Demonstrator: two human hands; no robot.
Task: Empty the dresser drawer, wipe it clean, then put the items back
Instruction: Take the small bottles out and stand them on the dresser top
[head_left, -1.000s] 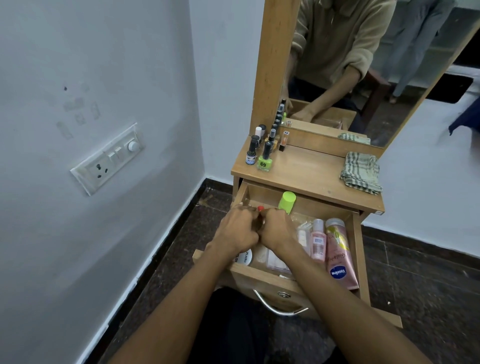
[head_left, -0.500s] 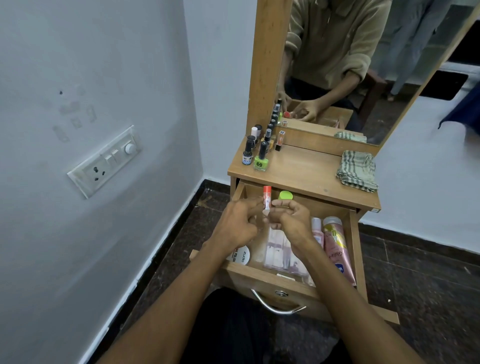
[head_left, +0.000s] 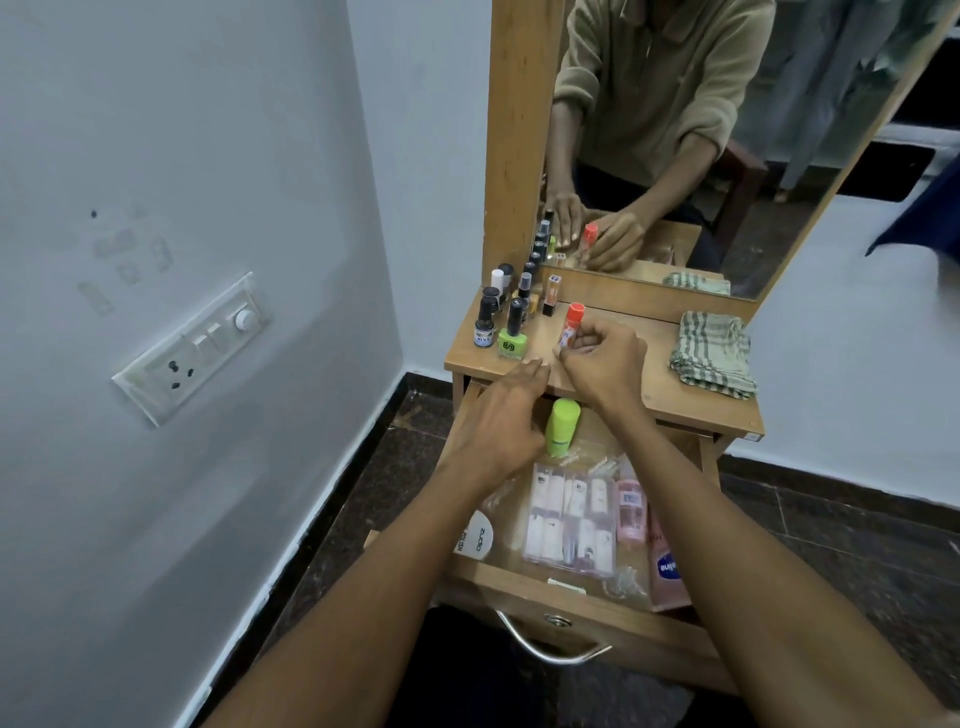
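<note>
**Drawer open and stocked; one small tube held over the dresser top**

The right hand (head_left: 602, 358) is over the dresser top (head_left: 613, 387), fingers curled round a small tube with an orange-red cap (head_left: 570, 325), held upright just above or on the surface (contact with the wood cannot be told). The left hand (head_left: 501, 421) lies at the near edge of the top, above the far left of the drawer (head_left: 571, 587), fingers straight and relaxed, holding nothing.

The drawer is pulled out towards the viewer, its metal handle (head_left: 550, 649) on the near face. Inside: a green-capped bottle (head_left: 561, 426) at the far end, a clear pack of small white bottles (head_left: 569, 519) in the middle, a pink bottle (head_left: 631, 512) just right of that pack, a pink Vaseline tube (head_left: 667, 566) along the right wall, and a white round tin (head_left: 475, 538) at the near left.

On the top, far left, stands a cluster of nail polish bottles (head_left: 511, 325), one lime green. A folded checked cloth (head_left: 714, 353) lies at the right. The mirror (head_left: 701, 130) behind reflects the person's hands. A switch plate (head_left: 192, 348) is fixed to the left wall.
</note>
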